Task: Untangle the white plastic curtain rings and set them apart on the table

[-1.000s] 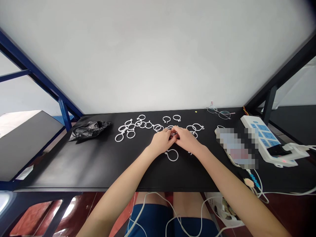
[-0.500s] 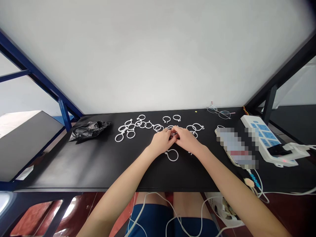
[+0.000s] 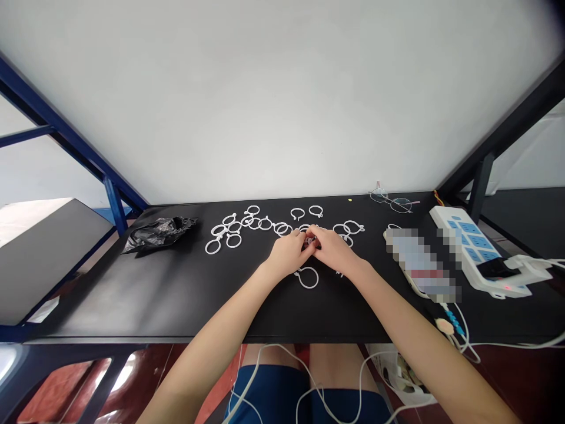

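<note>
My left hand (image 3: 289, 252) and my right hand (image 3: 334, 249) meet at the middle of the black table (image 3: 176, 294), fingers pinched together on a small white plastic ring (image 3: 310, 239) between the fingertips. The ring is mostly hidden by the fingers. Another white ring (image 3: 308, 277) lies flat on the table just below my hands. Several more white rings (image 3: 247, 224) are scattered in a row behind and to the left of my hands, and a few rings (image 3: 351, 228) lie to the right.
A crumpled black plastic bag (image 3: 159, 231) lies at the left. Glasses (image 3: 394, 202) rest at the back right. A blurred object (image 3: 421, 262) and a white-and-blue power strip (image 3: 479, 250) with cables sit at the right. Blue and black frame posts flank the table.
</note>
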Action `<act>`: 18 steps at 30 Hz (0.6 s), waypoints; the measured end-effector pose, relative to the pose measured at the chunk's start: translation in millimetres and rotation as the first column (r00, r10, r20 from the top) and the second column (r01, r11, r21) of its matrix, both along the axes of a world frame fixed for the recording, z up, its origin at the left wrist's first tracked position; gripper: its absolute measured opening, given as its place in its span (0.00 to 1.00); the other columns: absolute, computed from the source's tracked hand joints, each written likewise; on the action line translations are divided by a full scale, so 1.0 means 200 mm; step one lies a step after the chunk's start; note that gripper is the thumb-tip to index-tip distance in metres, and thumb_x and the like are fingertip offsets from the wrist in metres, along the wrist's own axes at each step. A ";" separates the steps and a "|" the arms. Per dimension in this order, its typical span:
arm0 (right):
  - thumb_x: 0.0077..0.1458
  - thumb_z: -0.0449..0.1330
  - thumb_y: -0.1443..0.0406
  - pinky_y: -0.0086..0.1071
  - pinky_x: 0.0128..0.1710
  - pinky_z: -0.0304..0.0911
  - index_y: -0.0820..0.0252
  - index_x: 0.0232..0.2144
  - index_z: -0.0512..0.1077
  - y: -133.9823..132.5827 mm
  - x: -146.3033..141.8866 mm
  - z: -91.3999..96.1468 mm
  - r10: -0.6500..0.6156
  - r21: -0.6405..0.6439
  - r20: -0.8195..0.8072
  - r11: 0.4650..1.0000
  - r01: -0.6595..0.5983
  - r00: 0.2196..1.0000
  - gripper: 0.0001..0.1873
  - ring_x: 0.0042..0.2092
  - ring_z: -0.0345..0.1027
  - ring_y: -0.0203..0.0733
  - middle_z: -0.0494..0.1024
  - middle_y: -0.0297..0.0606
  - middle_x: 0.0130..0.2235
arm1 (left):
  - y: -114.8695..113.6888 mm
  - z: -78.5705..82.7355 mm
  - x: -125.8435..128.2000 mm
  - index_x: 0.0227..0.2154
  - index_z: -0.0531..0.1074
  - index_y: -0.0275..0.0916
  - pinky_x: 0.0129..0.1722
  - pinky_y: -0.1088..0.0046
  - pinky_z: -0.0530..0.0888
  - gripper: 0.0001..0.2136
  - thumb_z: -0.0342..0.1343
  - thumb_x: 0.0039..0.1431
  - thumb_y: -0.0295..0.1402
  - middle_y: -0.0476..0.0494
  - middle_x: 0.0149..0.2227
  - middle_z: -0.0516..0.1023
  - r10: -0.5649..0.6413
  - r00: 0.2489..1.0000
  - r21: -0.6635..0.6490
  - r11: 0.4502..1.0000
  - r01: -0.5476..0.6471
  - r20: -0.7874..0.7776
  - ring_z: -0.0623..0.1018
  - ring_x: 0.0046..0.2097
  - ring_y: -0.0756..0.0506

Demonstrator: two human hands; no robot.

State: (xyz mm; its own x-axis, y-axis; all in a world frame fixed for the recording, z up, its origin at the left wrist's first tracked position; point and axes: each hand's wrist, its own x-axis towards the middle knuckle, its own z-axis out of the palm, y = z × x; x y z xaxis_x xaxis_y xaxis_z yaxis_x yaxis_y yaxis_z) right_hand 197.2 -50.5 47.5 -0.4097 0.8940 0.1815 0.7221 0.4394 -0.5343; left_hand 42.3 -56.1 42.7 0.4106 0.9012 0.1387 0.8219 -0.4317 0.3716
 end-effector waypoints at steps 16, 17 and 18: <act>0.49 0.53 0.72 0.28 0.28 0.53 0.56 0.31 0.63 0.01 0.00 -0.01 -0.020 0.011 -0.035 1.000 0.021 0.999 0.07 0.29 0.63 0.36 0.72 0.33 0.31 | 0.02 -0.03 -0.01 0.37 0.71 0.36 0.33 0.73 0.70 0.17 0.41 0.67 0.41 0.43 0.36 0.72 -0.049 0.999 0.041 0.998 0.049 0.000 0.74 0.35 0.47; 0.50 0.53 0.72 0.28 0.29 0.54 0.56 0.31 0.63 0.01 0.01 -0.01 -0.020 0.012 -0.042 1.000 0.020 0.999 0.06 0.29 0.63 0.36 0.72 0.33 0.31 | 0.02 -0.02 -0.01 0.37 0.71 0.36 0.33 0.73 0.70 0.17 0.41 0.67 0.41 0.43 0.36 0.72 -0.049 0.999 0.041 0.998 0.049 0.000 0.74 0.35 0.47; 0.50 0.53 0.72 0.28 0.29 0.54 0.56 0.31 0.64 0.01 0.01 -0.01 -0.020 0.014 -0.050 1.000 0.020 0.999 0.06 0.29 0.63 0.36 0.72 0.33 0.31 | 0.02 -0.02 -0.01 0.37 0.71 0.36 0.33 0.73 0.70 0.16 0.42 0.67 0.40 0.43 0.36 0.72 -0.049 0.999 0.041 0.998 0.049 0.002 0.74 0.35 0.47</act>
State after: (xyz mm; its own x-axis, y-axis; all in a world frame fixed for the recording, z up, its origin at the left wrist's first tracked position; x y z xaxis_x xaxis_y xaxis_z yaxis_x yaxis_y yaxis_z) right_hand 198.4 -48.1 44.8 -0.3820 0.8990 0.2143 0.7034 0.4332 -0.5636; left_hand 40.9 -52.3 38.1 0.4534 0.8737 0.1762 0.7985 -0.4860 0.3551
